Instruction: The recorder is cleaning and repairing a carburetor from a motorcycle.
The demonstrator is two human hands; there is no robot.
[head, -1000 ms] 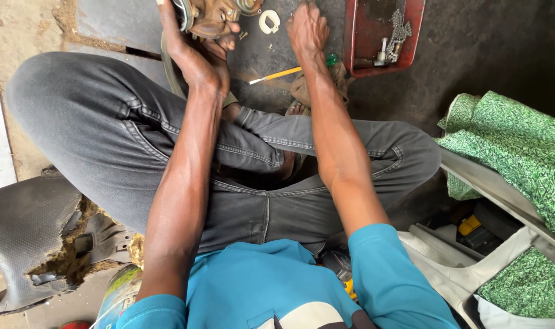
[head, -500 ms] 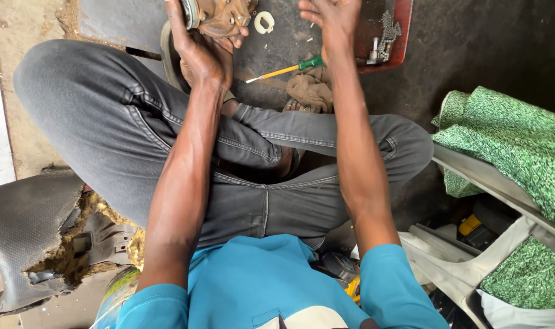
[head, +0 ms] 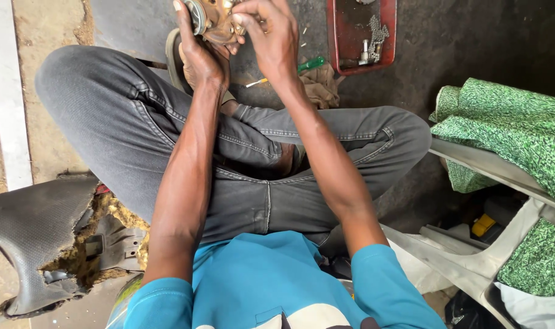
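I sit cross-legged on the ground in grey jeans and a blue shirt. My left hand (head: 201, 58) grips a small rusty metal part (head: 213, 18) with a round silvery end, held up near the top edge of the view. My right hand (head: 271, 36) has its fingers closed on the same part from the right side. The upper portion of the part is cut off by the frame. A screwdriver (head: 289, 70) with a green and yellow handle lies on the dark floor just beyond my right wrist, beside a brown rag (head: 320, 85).
A red tray (head: 341, 36) with small metal pieces and a chain sits at the top right. Green patterned cloth (head: 509, 128) drapes over a white plastic chair (head: 472, 268) at the right. A torn black seat (head: 39, 244) with exposed foam lies at the lower left.
My right hand has come left from the tray area and closed on the metal part that my left hand holds. The view has shifted slightly.
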